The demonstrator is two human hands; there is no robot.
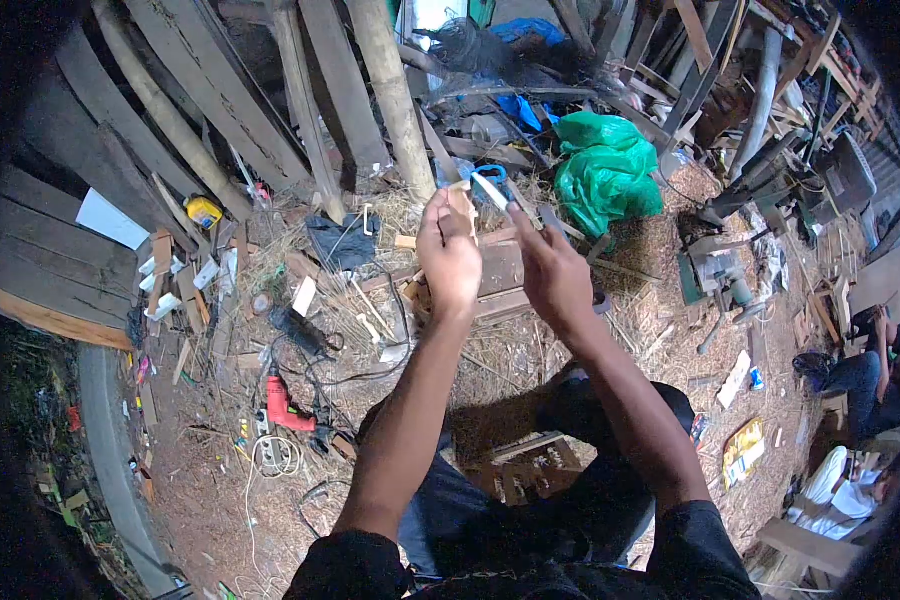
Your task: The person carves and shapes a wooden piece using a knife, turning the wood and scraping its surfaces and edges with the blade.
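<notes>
Holds both arms out ahead, above a floor (pixel 198 505) strewn with straw and wood shavings. Closes the left grip (pixel 452 250) around a small, pale piece of wood (pixel 463 188), raising it in front, clear of the ground. Clasps a slim, whitish blade-like tool (pixel 487 191) in the right grip (pixel 556 275), slanting it up and leftward, near the upper end of the wood; cannot tell contact from a narrow gap between the two. Has a boxy wooden block (pixel 500 265) on the ground beyond, partly visible between the forearms, and a bulging green plastic bag (pixel 610 170) farther off to the right. Has a red power drill (pixel 288 406) on the ground to the left, near a white power strip (pixel 264 452) and a loosely coiled white cord (pixel 288 462). Faces leaning poles and planks (pixel 340 85) at the far left. Shares the space with another person (pixel 855 385), partly visible at the right edge.
</notes>
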